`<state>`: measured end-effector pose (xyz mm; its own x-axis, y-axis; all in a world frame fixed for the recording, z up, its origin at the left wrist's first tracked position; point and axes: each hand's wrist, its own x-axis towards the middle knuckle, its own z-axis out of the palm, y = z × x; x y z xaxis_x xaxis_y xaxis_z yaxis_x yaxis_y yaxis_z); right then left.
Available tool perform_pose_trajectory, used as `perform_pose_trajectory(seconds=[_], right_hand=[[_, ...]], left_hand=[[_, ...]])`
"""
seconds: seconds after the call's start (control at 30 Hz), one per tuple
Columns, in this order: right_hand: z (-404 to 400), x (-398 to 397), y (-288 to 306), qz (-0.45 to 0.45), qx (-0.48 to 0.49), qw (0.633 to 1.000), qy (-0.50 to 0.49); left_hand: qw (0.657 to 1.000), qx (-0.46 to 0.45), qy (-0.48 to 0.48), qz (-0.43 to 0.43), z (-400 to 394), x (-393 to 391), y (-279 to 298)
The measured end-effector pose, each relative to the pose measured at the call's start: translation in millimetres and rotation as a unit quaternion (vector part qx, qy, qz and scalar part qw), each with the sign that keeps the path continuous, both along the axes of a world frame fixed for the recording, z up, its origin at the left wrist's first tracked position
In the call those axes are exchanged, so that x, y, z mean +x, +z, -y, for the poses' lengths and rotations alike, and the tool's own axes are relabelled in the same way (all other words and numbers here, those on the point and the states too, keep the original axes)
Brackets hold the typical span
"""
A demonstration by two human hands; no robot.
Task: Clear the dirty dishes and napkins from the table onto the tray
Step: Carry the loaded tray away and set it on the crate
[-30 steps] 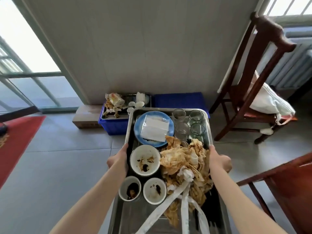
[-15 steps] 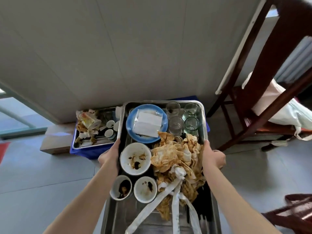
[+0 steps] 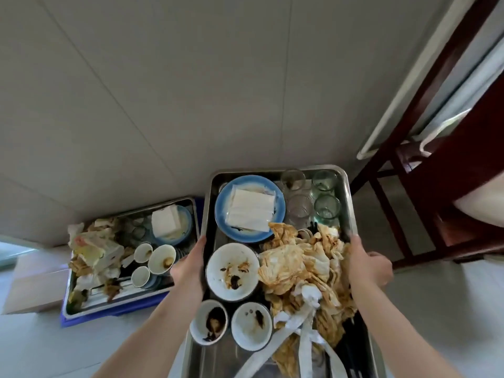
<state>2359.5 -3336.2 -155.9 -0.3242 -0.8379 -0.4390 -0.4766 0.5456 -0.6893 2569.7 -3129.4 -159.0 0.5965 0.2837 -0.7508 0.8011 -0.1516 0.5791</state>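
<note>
Both hands carry the steel tray [image 3: 344, 186] above the floor: the left hand [image 3: 188, 264] grips its left rim, the right hand [image 3: 366, 264] its right rim, fingers curled underneath and hidden. Between the grips lie dirty bowls [image 3: 232, 271] and stained napkins [image 3: 302, 266]; the tray's near end is cut off.

The tray [image 3: 278, 174]'s near end is cut off by the lower edge.

Both bare forearms reaching forward, left hand [image 3: 189, 264] gripping the tray's [image 3: 275, 170] left rim, right hand [image 3: 366, 264] gripping its right rim, fingers curling over the edges
</note>
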Motion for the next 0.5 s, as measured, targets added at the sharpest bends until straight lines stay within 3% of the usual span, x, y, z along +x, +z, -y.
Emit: perform_pose_trajectory(seconds=[0.2, 0.5], right_hand=[[58.2, 42.3, -51.5, -0.011, -0.011, 1.000, 0.001], [115.3, 67.9, -137.4, -0.051, 0.012, 0.997, 0.052]], left_hand=[[1.000, 0.009, -0.012, 0.020, 53.0, 43.8, -55.0], [0.998, 0.039, 0.043, 0.007, 91.3, 50.8, -142.4]])
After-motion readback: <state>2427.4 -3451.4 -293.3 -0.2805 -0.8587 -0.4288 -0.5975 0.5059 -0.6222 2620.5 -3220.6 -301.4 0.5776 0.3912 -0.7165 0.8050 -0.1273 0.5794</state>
